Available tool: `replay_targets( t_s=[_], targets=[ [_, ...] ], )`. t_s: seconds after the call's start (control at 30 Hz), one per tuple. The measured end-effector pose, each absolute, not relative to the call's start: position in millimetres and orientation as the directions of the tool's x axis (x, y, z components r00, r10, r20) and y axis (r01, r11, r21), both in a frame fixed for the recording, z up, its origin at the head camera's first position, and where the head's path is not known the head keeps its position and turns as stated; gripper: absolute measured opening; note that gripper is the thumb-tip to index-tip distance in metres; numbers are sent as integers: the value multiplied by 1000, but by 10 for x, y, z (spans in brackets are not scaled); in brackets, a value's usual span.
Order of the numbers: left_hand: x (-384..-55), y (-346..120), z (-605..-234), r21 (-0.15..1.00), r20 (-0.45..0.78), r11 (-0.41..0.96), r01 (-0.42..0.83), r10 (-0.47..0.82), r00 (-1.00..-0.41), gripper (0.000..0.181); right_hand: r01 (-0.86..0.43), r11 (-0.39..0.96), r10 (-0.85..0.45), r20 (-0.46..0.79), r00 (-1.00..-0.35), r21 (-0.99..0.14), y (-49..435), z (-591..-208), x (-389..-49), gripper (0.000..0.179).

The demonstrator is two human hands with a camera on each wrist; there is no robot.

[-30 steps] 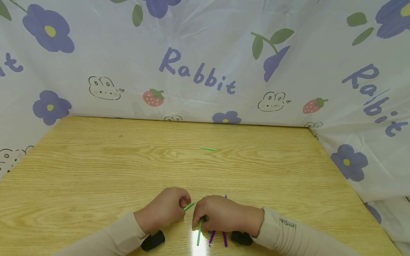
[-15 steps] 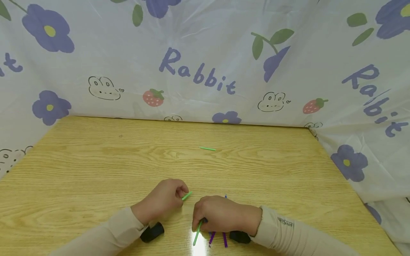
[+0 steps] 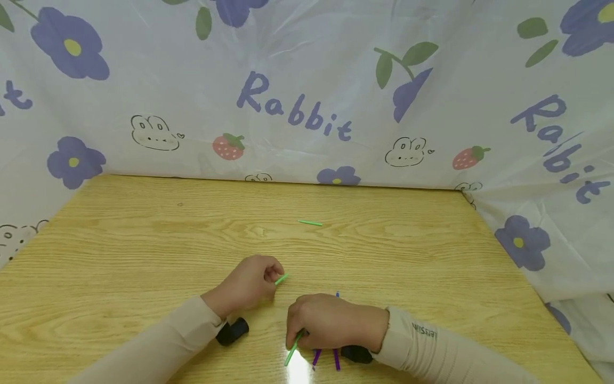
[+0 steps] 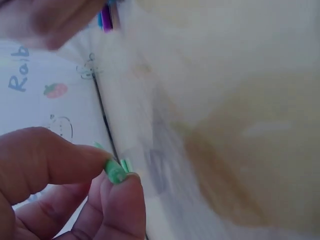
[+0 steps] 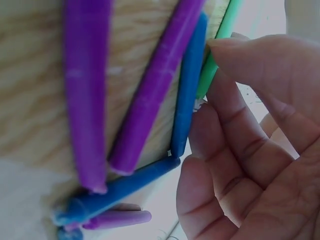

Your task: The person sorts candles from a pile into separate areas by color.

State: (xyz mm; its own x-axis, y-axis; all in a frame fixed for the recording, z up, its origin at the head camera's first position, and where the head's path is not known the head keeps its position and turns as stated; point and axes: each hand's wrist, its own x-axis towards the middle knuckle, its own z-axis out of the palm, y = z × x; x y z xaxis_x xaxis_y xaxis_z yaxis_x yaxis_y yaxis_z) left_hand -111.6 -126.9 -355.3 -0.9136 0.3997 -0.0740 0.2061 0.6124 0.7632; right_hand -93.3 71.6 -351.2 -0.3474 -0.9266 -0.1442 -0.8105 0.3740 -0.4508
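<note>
My left hand (image 3: 250, 285) is raised over the table and pinches a thin green stick (image 4: 116, 171) between thumb and forefinger. The stick looks waxy, like a slim candle. To its right and nearer me, my right hand (image 3: 331, 322) pinches a second green stick (image 5: 222, 42), which slants down toward me in the head view and has a frayed white bit at one end. Beside the right fingers, the right wrist view shows purple sticks (image 5: 150, 95) and blue sticks (image 5: 188, 85) on the wood, some meeting end to end. In the head view the right hand hides most of them.
One more green stick (image 3: 310, 223) lies farther back on the wooden table (image 3: 144, 240). A white sheet (image 3: 307, 69) printed with flowers and rabbits hangs behind the table and along its sides. Black wrist devices (image 3: 232, 332) sit under both cuffs.
My left hand has moved away from me, up and off from the right hand, carrying its green stick. The right hand stays nearly in place while its stick has tilted more to the left.
</note>
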Motion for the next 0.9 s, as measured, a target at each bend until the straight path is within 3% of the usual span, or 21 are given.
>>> replay_targets(
  t_s=[0.9],
  targets=[
    [-1715,-1256,-3497,744,-59,631,220,390,-919,28,-794,375,-926,-155,-344,-478,721,-3547,-952,19]
  ],
)
